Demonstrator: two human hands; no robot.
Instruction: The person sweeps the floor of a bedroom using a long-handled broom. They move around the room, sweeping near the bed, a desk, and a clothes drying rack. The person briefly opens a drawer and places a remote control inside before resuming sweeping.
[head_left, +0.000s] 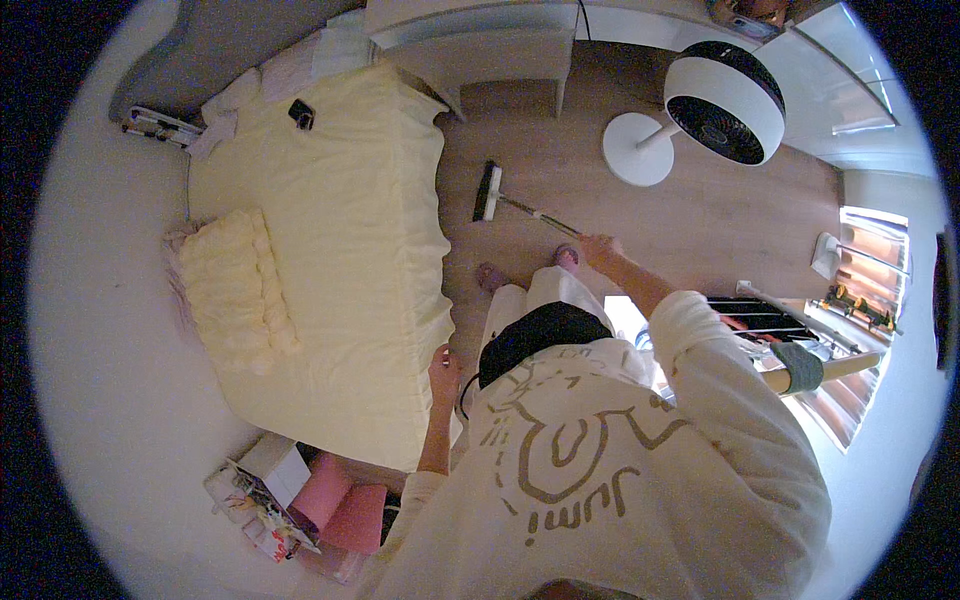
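My right hand (598, 249) grips the handle of a push broom (551, 220) stretched out over the wood floor. The broom's head (487, 193), white with dark bristles, rests on the floorboards close to the bed. At the near side edge of the bed (345, 187), my left hand (444, 367) hangs low with its fingers curled. Whether it touches the pale yellow sheet or holds anything small cannot be made out. My two feet (568, 257) stand on the floor just short of the broom.
A white and black pedestal fan (724, 105) stands ahead to the right on its round base (637, 150). A folded yellow quilt (234, 292) and a small black object (301, 114) lie on the bed. Pink and white boxes (352, 517) sit at its foot. A drying rack (765, 319) is at right.
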